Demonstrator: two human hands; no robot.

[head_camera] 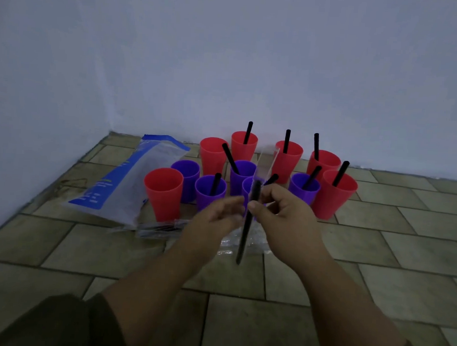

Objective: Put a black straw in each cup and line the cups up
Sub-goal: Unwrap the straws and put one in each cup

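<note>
Above the middle of the tiled floor (377,262), a black straw (245,227) is held nearly upright, its long axis tilted only a little. The lower end is pointed down at the floor and back toward the person, the upper end up toward the cups (162,193) and the wall (229,52). The straw is pinched just below its upper end between the thumb and curled fingers of the right hand (286,216), so most of its length hangs below and between the two hands. The left hand (214,217) is blurred and set against the straw from the left with bent fingers; whether anything is gripped by it cannot be told. A clear wrapper (267,161) is seen rising from the straw's upper end. Red and purple cups are clustered near the floor's far edge, most with a straw inside, and a plastic bag (130,177) is laid toward the far left corner.
</note>
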